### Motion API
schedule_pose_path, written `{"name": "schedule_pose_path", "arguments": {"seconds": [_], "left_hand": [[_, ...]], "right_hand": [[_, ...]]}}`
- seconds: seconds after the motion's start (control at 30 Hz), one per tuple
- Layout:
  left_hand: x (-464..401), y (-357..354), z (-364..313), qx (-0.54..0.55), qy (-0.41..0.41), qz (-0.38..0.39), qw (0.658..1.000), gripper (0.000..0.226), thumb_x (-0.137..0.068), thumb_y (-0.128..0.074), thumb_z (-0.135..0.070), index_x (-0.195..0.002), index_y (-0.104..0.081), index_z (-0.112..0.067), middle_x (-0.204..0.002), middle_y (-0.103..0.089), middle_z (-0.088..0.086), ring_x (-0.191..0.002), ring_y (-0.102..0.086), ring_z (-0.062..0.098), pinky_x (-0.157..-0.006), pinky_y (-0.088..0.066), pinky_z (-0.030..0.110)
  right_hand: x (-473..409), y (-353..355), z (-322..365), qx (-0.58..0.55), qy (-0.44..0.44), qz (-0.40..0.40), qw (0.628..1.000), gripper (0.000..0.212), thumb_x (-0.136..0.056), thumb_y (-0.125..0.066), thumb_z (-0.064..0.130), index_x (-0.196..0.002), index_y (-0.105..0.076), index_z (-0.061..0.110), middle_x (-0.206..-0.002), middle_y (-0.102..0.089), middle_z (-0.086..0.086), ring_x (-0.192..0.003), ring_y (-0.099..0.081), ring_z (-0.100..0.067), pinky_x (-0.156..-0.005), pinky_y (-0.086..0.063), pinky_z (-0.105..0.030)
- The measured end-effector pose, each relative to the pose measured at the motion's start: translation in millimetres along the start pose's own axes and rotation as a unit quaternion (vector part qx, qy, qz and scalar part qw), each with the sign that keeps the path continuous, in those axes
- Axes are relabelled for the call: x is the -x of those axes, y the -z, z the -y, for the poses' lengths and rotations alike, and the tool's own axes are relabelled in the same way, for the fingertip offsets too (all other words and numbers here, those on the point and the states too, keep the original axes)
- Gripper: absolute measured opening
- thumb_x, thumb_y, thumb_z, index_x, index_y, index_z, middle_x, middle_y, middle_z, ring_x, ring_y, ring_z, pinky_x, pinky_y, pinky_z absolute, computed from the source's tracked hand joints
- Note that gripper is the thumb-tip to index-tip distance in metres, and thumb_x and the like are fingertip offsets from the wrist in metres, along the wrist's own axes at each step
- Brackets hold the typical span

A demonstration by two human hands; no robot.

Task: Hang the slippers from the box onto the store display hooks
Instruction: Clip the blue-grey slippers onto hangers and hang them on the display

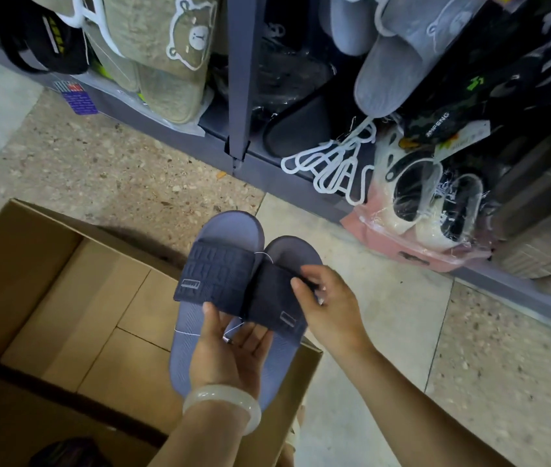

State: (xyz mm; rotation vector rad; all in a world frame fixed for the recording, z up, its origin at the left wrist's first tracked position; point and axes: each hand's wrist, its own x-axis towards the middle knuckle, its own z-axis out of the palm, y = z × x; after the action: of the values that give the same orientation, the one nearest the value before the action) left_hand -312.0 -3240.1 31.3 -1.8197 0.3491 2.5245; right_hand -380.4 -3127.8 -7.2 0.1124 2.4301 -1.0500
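Speckled terrazzo floor [99, 156] runs under us, meeting a band of paler tile [385, 298] along the foot of a dark grey display rack [243, 79] that fills the top of the view. On that rack we see beige plush slippers [166, 62] with a bear outline on the left, grey plush slippers [402, 62] to the right of the upright post, and black slippers in clear bags further right. A pink-edged plastic bag [412, 230] holding a black-and-white pair leans against the rack's base, and beside it lies a bunch of white plastic hangers [335, 163], resting half on the bottom shelf.

Down at the lower left stands the open cardboard box [48, 298], its flaps folded outward (only bare cardboard shows on the part of its bottom that we can see).

Above the box's right-hand edge we hold a pair of navy-strapped slide slippers [220, 281] with blue-grey soles, toes pointing toward the rack, the two lying side by side and joined by a thin white string. Our left hand [230, 352] supports them from beneath, palm up, fingers curled under the soles and thumb laid against the lower edge of the left strap. Our right hand [328, 305] comes in from the right and pinches the outer edge of the right slipper's strap between thumb and fingertips. A pale, translucent bangle [223, 406] sits on the left wrist.
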Motion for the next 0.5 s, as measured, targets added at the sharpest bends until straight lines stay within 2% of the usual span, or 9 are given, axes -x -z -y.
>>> {"name": "schedule_pose_path", "arguments": {"seconds": [0.07, 0.1, 0.17, 0.23, 0.3, 0.4, 0.47, 0.5], "left_hand": [[-6, 0, -3, 0.002, -0.006, -0.002, 1.000, 0.049, -0.093, -0.038, -0.047, -0.119, -0.059, -0.012, -0.108, -0.068, 0.017, -0.104, -0.062, 0.029, -0.093, -0.047, 0.041], [-9, -2, -4, 0.005, -0.006, -0.003, 1.000, 0.050, -0.092, -0.039, -0.048, -0.121, -0.057, -0.011, -0.112, -0.066, 0.017, -0.106, -0.061, 0.029, -0.092, -0.047, 0.040], [-17, -7, -5, 0.018, -0.007, -0.004, 1.000, 0.050, -0.092, -0.040, -0.048, -0.121, -0.056, -0.011, -0.113, -0.063, 0.017, -0.108, -0.060, 0.030, -0.097, -0.045, 0.040], [-26, -13, -6, 0.031, -0.009, -0.001, 0.999, 0.042, -0.091, -0.042, -0.049, -0.109, -0.059, -0.014, -0.100, -0.058, 0.014, -0.095, -0.058, 0.027, -0.101, -0.042, 0.040], [-35, -16, -5, 0.043, -0.011, -0.003, 0.999, 0.037, -0.091, -0.041, -0.049, -0.098, -0.058, -0.017, -0.089, -0.055, 0.010, -0.082, -0.056, 0.023, -0.100, -0.042, 0.038], [-44, -17, -3, 0.051, -0.004, -0.011, 0.999, 0.039, -0.092, -0.041, -0.049, -0.097, -0.061, -0.015, -0.087, -0.056, 0.011, -0.082, -0.056, 0.023, -0.095, -0.042, 0.038], [-46, -18, -2, 0.060, -0.001, -0.024, 0.998, 0.040, -0.091, -0.042, -0.049, -0.095, -0.061, -0.013, -0.090, -0.054, 0.014, -0.085, -0.056, 0.024, -0.095, -0.042, 0.038], [-46, -18, -2, 0.065, -0.002, -0.031, 0.997, 0.040, -0.090, -0.043, -0.048, -0.093, -0.061, -0.013, -0.089, -0.055, 0.014, -0.084, -0.056, 0.025, -0.094, -0.042, 0.038]], "right_hand": [[-19, 3, 3, -0.023, -0.010, -0.029, 0.999, 0.021, -0.088, -0.059, 0.022, -0.108, -0.062, 0.014, -0.103, -0.062, 0.002, -0.093, -0.056, -0.008, -0.073, -0.040, -0.005], [-29, 6, 4, -0.033, -0.017, -0.046, 0.998, 0.019, -0.089, -0.058, 0.021, -0.105, -0.062, 0.012, -0.099, -0.061, 0.003, -0.090, -0.055, -0.008, -0.068, -0.038, -0.004], [-52, 9, 6, -0.053, -0.041, -0.074, 0.995, 0.016, -0.089, -0.057, 0.019, -0.102, -0.062, 0.011, -0.094, -0.060, 0.004, -0.088, -0.055, -0.009, -0.074, -0.039, -0.011], [-76, 11, 6, -0.076, -0.080, -0.087, 0.990, 0.012, -0.089, -0.057, 0.018, -0.099, -0.062, 0.013, -0.092, -0.060, 0.004, -0.087, -0.055, -0.011, -0.081, -0.042, -0.021], [-101, 9, 3, -0.098, -0.129, -0.085, 0.983, 0.007, -0.088, -0.056, 0.018, -0.093, -0.060, 0.017, -0.087, -0.060, 0.003, -0.084, -0.055, -0.015, -0.080, -0.044, -0.027], [-135, 4, 2, -0.183, -0.202, -0.081, 0.959, 0.006, -0.088, -0.057, 0.016, -0.082, -0.056, 0.019, -0.083, -0.056, 0.002, -0.085, -0.053, -0.018, -0.088, -0.050, -0.035], [-155, -1, 3, -0.236, -0.235, -0.057, 0.941, 0.002, -0.089, -0.057, 0.018, -0.090, -0.057, 0.017, -0.096, -0.055, -0.001, -0.094, -0.052, -0.017, -0.095, -0.047, -0.035], [-164, -5, 4, -0.254, -0.247, -0.035, 0.935, 0.015, -0.089, -0.057, 0.021, -0.103, -0.058, 0.015, -0.106, -0.053, 0.000, -0.101, -0.052, -0.017, -0.093, -0.046, -0.033]]}}
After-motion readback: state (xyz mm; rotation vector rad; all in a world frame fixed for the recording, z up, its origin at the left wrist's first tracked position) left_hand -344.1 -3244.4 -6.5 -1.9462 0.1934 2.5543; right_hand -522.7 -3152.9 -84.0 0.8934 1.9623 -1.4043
